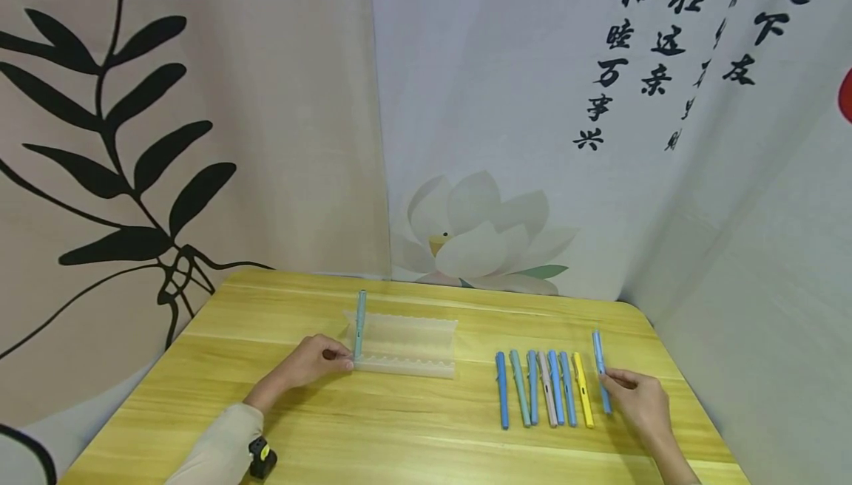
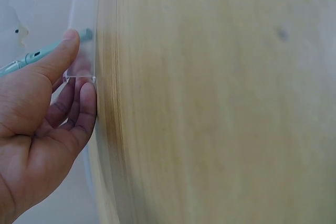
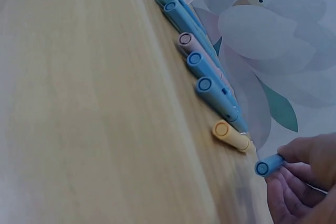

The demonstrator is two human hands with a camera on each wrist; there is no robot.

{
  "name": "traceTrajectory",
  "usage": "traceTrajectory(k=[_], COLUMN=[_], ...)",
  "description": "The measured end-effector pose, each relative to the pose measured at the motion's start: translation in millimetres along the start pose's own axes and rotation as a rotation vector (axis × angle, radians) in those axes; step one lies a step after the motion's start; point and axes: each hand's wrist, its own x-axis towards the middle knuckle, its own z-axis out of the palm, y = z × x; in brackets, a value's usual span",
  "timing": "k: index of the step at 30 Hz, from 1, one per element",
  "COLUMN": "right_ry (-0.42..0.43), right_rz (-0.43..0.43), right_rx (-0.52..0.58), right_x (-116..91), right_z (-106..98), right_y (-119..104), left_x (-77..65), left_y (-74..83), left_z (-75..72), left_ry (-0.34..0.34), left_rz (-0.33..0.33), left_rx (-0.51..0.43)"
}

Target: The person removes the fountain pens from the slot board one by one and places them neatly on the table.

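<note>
My left hand (image 1: 316, 359) grips the left end of a clear plastic pen rack (image 1: 406, 368) with a notched edge, thumb on top and fingers below in the left wrist view. A teal pen (image 1: 360, 322) leans nearly upright in the rack's left end, just beyond my fingers. On the right, my right hand (image 1: 639, 400) pinches a blue pen (image 1: 598, 352) between thumb and fingers; the end of its barrel (image 3: 269, 165) pokes out of the grasp. Left of it lies a row of pens, with a yellow pen (image 1: 583, 389) nearest and a pinkish-grey pen (image 1: 548, 389) mid-row.
Several blue pens and a teal pen (image 1: 520, 389) make up the remainder of the row, set roughly parallel on the wooden table (image 1: 399, 433). Printed curtains (image 1: 299, 137) hang right behind the table's back edge. A black device (image 1: 262, 458) sits on the left wrist.
</note>
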Motion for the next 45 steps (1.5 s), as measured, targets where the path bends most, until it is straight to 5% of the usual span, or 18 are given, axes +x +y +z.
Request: traceTrajectory(k=[36,45], right_ry=[-0.033,-0.038], right_rz=[0.019,-0.008], right_rx=[-0.042,0.001], right_x=[-0.5,0.5], right_z=[7.2,0.1], right_y=[11.5,-10.0], left_x=[-2.0,-1.3], left_y=[6.3,4.3], left_z=[-1.7,-1.5], left_ry=[0.013,0.018], left_rz=[-0.004,-0.006], left_rx=[0.000,0.001])
